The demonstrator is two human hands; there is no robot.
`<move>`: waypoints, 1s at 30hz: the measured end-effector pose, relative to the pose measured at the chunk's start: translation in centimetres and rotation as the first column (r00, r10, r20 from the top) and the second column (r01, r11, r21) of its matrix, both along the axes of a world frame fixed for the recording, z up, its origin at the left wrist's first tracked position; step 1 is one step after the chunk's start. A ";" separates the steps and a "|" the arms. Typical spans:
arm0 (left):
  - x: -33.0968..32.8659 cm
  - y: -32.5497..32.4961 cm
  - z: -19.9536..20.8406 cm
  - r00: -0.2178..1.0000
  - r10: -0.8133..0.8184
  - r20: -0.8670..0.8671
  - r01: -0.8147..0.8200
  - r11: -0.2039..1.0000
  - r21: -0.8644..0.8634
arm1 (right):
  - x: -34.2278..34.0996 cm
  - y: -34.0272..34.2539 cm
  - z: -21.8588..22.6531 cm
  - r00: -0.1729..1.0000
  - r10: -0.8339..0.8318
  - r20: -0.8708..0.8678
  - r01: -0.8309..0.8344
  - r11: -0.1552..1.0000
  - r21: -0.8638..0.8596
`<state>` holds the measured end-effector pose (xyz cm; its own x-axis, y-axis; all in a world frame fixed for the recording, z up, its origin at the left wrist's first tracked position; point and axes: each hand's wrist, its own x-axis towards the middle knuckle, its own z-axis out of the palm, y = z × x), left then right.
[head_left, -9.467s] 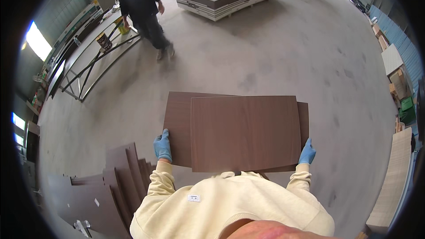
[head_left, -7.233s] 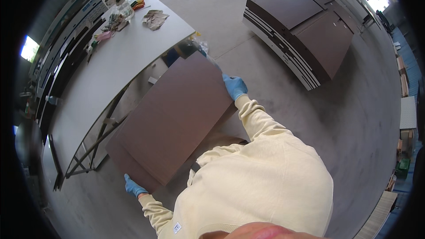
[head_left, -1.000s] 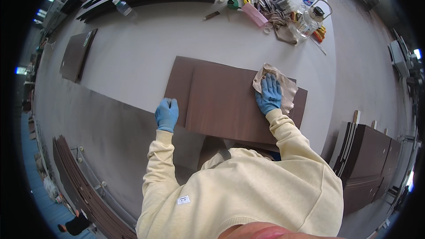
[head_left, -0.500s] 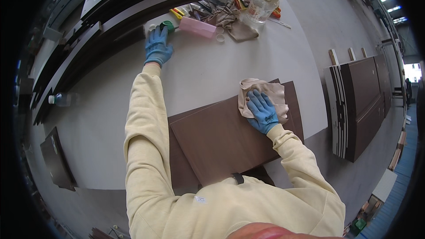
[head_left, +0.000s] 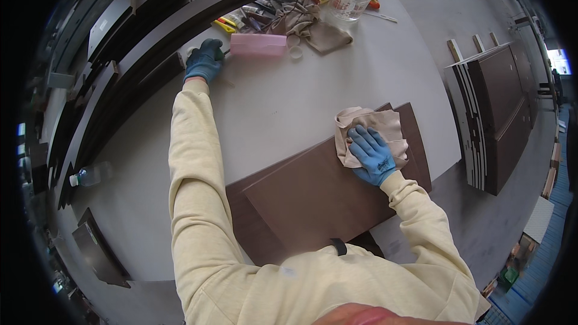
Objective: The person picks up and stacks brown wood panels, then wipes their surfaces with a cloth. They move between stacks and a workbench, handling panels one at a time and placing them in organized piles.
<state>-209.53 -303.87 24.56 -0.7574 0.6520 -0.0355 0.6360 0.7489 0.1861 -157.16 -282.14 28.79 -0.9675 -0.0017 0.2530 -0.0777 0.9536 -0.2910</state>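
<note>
In its blue glove, my left hand (head_left: 205,61) is at the far left of the table, with fingers curled around a green-handled tool (head_left: 226,53). Only a sliver of the tool shows; the glove hides the rest. A pink box (head_left: 259,45) lies just right of this hand. My right hand (head_left: 373,155), also gloved in blue, rests with fingers stretched flat on a folded beige cloth (head_left: 388,121). Beneath the cloth is the right end of a dark brown panel (head_left: 313,195), stacked askew over another brown panel (head_left: 247,219).
Long dark brown strips (head_left: 162,33) run along the left side. A clear jug (head_left: 349,1) stands at the back beside a crumpled cloth (head_left: 328,37) and yellow-handled tools (head_left: 226,24). A small bottle (head_left: 90,176) lies at left. Stacked brown panels (head_left: 503,102) stand at right.
My left fingers, stretched out over the green-handled tool before, are now curled around it. My right hand and the cloth have shifted slightly right along the panel. The whole view has also shifted.
</note>
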 end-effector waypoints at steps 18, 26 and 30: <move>13.5 -30.2 8.3 0.940 0.279 -0.197 -0.310 0.938 -0.152 | 0.8 -0.2 -1.3 0.998 0.055 -0.039 -0.054 0.998 0.018; 29.6 -52.1 1.2 0.551 0.823 -0.139 -0.810 0.487 -0.326 | 1.7 0.1 -2.3 0.992 0.073 -0.104 -0.067 0.996 0.059; 33.3 -56.9 -3.0 0.365 0.930 0.043 -0.886 0.361 -0.291 | 2.3 0.0 -2.8 0.994 0.041 -0.100 -0.038 0.999 0.033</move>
